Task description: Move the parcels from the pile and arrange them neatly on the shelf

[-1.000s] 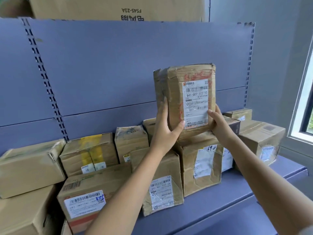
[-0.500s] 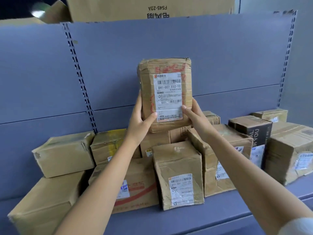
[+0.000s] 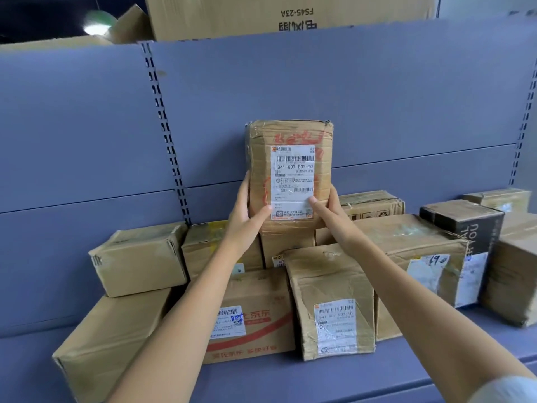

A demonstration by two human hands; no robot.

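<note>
Parcel (image 3: 290, 170) is upright now, less tilted than a second ago, shifted left from above the box marked 69 (image 3: 418, 257) to over the middle boxes (image 3: 287, 245) on the shelf (image 3: 290, 382); my left hand (image 3: 247, 219) and right hand (image 3: 331, 216) grip its lower sides.

Taped parcel (image 3: 290, 170): brown cardboard, crumpled, red scrawl, white label facing camera. Upright, raised above the stack against shelf (image 3: 290, 379) back panel. Left hand (image 3: 244, 222) grips lower left edge, right hand (image 3: 328, 210) grips lower right, thumbs on front. Lower edge level with top of rear boxes, contact unclear.

Stack on shelf:
- Large plain box (image 3: 110, 344) at left, small box (image 3: 139, 257) on top.
- Red-printed box (image 3: 255, 315) at front centre.
- Crumpled labelled parcel (image 3: 331, 301) upright beside it.
- Wide box (image 3: 418, 257) further right.
- Black box (image 3: 465, 225) behind wide box.
</note>
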